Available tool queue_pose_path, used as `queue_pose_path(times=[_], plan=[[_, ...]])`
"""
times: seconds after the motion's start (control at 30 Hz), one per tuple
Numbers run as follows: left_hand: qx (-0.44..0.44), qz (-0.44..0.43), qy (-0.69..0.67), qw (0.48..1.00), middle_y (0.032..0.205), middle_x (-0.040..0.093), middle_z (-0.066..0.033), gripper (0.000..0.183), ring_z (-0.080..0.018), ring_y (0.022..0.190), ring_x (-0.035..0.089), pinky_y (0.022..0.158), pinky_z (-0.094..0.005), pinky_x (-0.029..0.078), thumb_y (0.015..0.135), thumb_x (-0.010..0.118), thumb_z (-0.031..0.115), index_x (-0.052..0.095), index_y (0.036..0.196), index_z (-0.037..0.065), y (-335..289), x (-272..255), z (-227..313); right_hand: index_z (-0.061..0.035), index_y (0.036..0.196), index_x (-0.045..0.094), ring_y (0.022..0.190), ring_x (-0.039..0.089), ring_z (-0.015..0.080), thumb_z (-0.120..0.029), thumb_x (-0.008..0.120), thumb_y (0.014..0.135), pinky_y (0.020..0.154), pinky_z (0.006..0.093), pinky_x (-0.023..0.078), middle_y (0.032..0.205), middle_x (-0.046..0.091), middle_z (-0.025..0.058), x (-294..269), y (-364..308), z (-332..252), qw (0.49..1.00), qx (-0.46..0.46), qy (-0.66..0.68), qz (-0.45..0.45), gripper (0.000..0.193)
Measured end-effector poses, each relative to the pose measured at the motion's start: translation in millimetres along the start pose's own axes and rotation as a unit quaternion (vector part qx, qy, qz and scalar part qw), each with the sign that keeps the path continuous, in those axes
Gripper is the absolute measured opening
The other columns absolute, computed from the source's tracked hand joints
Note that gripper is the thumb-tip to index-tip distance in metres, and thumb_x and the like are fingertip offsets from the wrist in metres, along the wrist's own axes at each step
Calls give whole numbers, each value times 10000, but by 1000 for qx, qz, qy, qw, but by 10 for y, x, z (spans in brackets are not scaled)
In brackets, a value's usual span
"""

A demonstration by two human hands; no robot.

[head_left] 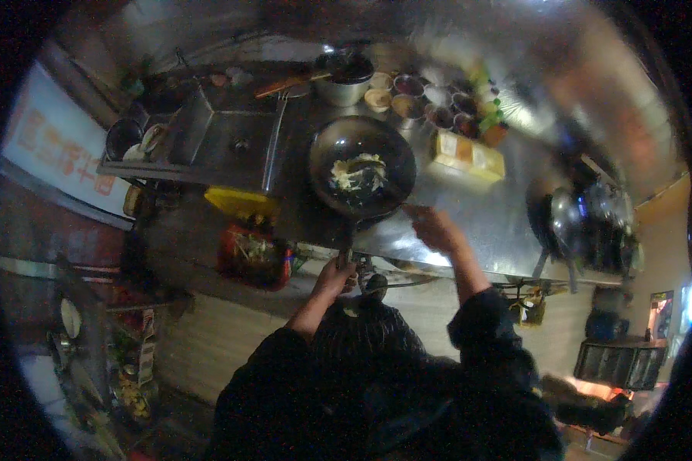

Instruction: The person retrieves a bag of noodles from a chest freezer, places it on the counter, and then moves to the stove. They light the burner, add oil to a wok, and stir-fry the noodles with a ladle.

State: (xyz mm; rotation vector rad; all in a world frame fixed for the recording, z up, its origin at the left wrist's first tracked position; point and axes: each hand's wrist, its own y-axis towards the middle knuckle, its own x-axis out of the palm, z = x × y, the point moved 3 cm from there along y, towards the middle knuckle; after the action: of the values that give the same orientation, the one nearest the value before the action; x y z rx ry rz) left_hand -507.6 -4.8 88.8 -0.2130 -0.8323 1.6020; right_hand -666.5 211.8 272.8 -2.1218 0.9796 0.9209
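A dark round wok (324, 184) stands on the metal counter in front of me, with pale yellowish food (359, 174) in clumps near its middle. The wok's handle (345, 256) points toward my body. My left hand (335, 278) is wrapped round the end of that handle. At the wok's near right rim, my right hand (436, 230) is closed, its knuckles toward the wok. It seems to grip something thin and dark that reaches over the rim, too dim and blurred to name.
Several seasoning tubs (407, 107) and a metal pot (341, 94) line the back. Right of the wok lies a yellow-white carton (467, 157). A steel sink (241, 142) is at the left, above a red bin (252, 257). Several pans (567, 219) stand at the right end.
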Motion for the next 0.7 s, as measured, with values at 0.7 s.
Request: queue_pose_path(times=[0.7], plan=[[10,74,19,997,829,630,-79,325,-144,625,597,497,-313,461,925,703,279,538,1088,51,74,0,-291,-110,1282,617,887,629,477,-91,597,875,742,516,512,939,647,302,383,-60,426,999,48,-13,21,408]])
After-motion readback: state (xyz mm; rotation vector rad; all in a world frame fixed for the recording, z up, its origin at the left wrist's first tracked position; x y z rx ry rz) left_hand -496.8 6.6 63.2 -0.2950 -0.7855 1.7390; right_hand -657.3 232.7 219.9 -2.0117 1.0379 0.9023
